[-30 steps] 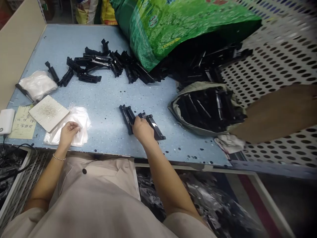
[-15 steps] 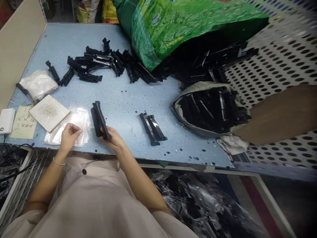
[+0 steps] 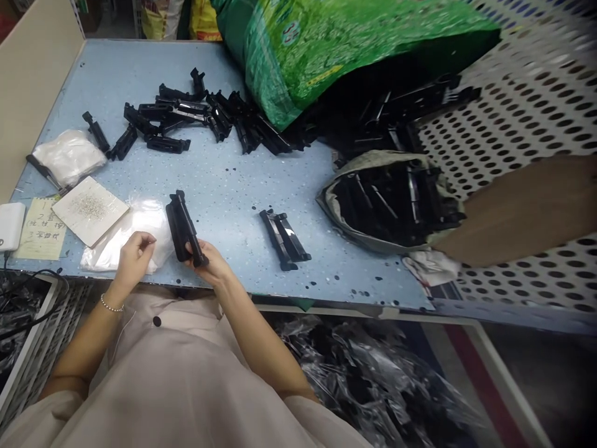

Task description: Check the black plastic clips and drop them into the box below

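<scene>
A white box [image 3: 10, 225] is cut off by the left frame edge, on the blue table [image 3: 224, 180]. Beside it a yellow note [image 3: 41, 229] is seen, its writing too small to be read, and a white tile [image 3: 90, 210] on which a heap of tiny pale parts is spread; what these parts are cannot be made out. A crumpled white bag [image 3: 68, 157] is shown behind the tile. A stack of clear bags [image 3: 135, 233] is laid at the near table edge, partly covered by the tile. The left hand [image 3: 134, 258] is rested on this stack, thumb and forefinger pinched together on the top film; whether a single bag is gripped cannot be told. A black clip [image 3: 183, 228] is held at its near end by the right hand [image 3: 209, 260], the fingers closed around it; the clip lies just above the table, beside the bags, and its lower end is hidden by the fingers. A second black clip [image 3: 285, 239] is laid alone at mid-table. A loose pile of clips [image 3: 196, 118] is scattered at the far side. More clips are spilled from a green sack [image 3: 326, 43], its top cut off; their number is lost in shadow. A grey bag [image 3: 392, 205] filled with black parts is shown at right, beside a blurred brown panel [image 3: 527, 211].
</scene>
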### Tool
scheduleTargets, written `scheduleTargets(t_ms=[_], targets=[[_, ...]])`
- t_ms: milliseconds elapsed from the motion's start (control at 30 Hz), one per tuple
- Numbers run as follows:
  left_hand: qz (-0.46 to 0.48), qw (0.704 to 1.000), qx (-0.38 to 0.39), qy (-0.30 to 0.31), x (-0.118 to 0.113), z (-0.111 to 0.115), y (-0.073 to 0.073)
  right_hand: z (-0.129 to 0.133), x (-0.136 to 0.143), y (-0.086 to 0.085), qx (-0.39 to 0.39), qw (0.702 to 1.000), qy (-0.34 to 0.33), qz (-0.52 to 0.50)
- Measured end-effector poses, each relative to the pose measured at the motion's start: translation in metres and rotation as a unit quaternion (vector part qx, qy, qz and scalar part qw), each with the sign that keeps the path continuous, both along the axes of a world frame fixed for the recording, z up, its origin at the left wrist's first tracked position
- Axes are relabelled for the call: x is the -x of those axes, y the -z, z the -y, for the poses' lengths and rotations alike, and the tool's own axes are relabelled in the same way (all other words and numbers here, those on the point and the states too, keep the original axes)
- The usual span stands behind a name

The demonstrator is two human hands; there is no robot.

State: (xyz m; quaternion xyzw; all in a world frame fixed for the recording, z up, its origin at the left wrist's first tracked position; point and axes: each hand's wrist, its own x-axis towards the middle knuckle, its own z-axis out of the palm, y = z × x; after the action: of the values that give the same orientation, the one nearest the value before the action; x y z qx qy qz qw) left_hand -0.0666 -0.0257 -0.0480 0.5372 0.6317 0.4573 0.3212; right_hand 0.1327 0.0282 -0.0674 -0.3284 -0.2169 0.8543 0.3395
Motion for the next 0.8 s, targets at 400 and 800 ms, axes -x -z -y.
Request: scheduleTargets(t_ms=[400,800], targets=[[-0.031,0.994,0.046,0.091,0.011,-0.007,-0.005,0.011,-0.023,0.006,-0.001,0.999,0.005,0.040],[-0.066,0.994,-0.019,0.083,-0.007,0.000,0.008,0.032,-0.057,-0.010,0.003,0.994,0.062,0.087]])
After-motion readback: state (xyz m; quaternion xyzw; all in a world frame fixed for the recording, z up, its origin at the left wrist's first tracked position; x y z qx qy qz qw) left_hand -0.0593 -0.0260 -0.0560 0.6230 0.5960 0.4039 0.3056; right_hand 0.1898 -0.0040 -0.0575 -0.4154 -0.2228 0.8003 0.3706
